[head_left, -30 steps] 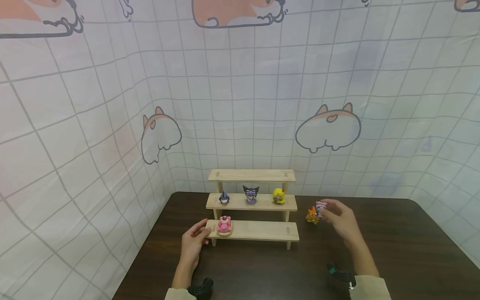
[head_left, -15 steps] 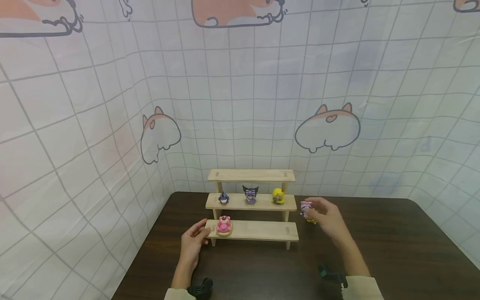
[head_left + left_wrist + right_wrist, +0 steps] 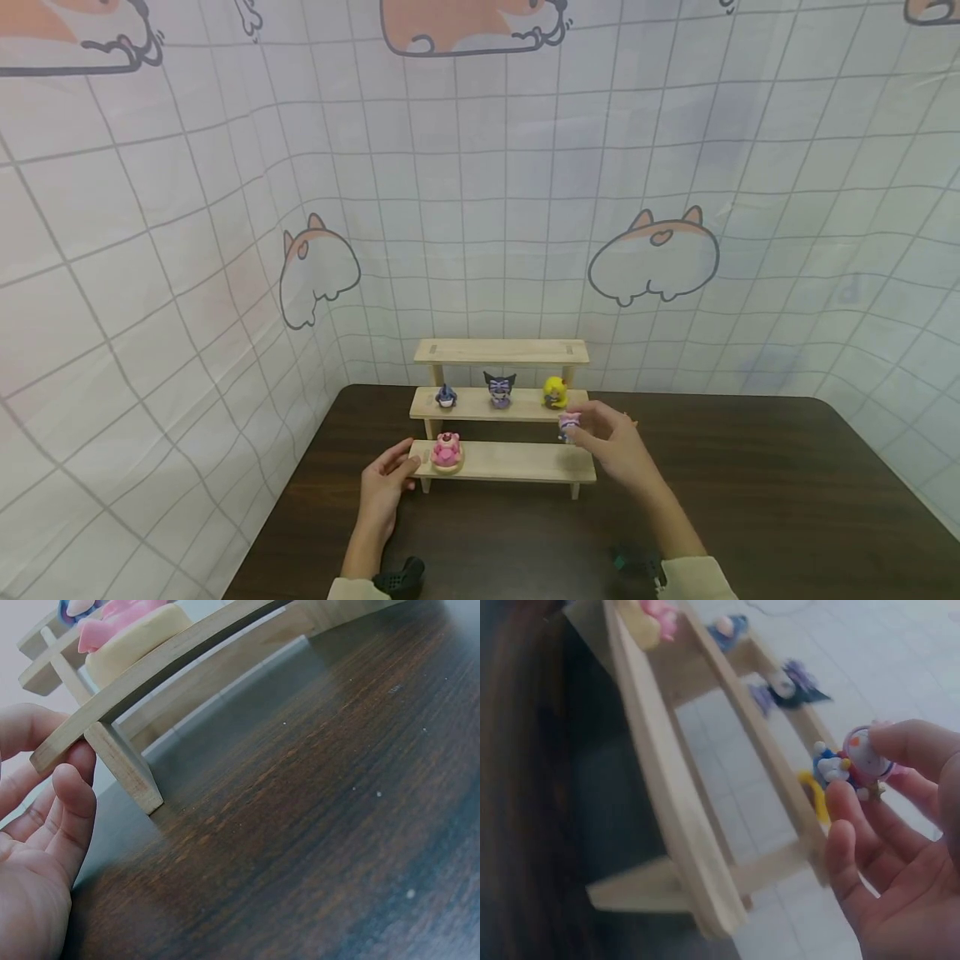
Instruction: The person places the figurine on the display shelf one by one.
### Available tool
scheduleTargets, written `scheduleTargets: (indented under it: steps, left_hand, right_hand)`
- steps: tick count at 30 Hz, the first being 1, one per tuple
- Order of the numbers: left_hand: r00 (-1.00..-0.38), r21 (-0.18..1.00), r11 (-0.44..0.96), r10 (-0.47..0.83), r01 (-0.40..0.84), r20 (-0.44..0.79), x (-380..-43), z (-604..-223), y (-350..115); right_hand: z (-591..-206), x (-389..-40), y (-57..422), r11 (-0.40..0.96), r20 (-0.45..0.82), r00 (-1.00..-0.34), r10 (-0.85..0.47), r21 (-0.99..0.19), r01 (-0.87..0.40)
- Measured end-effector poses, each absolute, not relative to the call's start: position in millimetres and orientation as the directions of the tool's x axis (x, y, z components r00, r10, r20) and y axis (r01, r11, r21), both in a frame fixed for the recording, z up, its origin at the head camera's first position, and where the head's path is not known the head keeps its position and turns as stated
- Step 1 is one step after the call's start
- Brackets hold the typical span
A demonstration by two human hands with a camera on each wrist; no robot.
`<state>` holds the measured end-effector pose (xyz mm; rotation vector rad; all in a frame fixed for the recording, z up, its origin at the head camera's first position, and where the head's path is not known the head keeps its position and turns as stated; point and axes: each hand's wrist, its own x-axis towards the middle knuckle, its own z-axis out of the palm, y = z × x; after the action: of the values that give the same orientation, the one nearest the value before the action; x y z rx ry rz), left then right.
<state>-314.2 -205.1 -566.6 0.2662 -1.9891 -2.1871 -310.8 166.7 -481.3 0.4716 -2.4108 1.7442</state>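
Observation:
A wooden three-step display stand (image 3: 517, 460) stands on the table. My left hand (image 3: 383, 492) grips the left end of its lowest step, with fingers above and below the board (image 3: 112, 701) in the left wrist view. My right hand (image 3: 618, 450) pinches a small pink-and-white figurine (image 3: 569, 425) between thumb and fingers, above the right part of the lowest step. In the right wrist view the figurine (image 3: 866, 754) shows a white face and blue clothing. A pink bear figurine (image 3: 447, 452) sits on a round base at the lowest step's left.
On the middle step stand a dark blue figurine (image 3: 446, 396), a purple-and-black figurine (image 3: 499, 391) and a yellow-haired figurine (image 3: 554, 392). An orange figurine (image 3: 632, 421) is mostly hidden behind my right hand. A grid-patterned cloth (image 3: 480, 250) hangs behind the dark table (image 3: 750, 492).
My right hand has moved left with the pink-and-white figurine, from beside the orange figurine to over the lowest step. My left hand keeps its hold on the stand.

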Motion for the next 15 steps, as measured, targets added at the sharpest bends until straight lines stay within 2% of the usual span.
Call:
scheduleTargets:
  steps: [15]
  left_hand:
    - [-0.97, 0.996, -0.09, -0.243, 0.007, -0.015, -314, -566, -206]
  right_hand:
    - [-497, -305, 122, 0.256, 0.321, -0.908, -0.27, -0.885, -0.389]
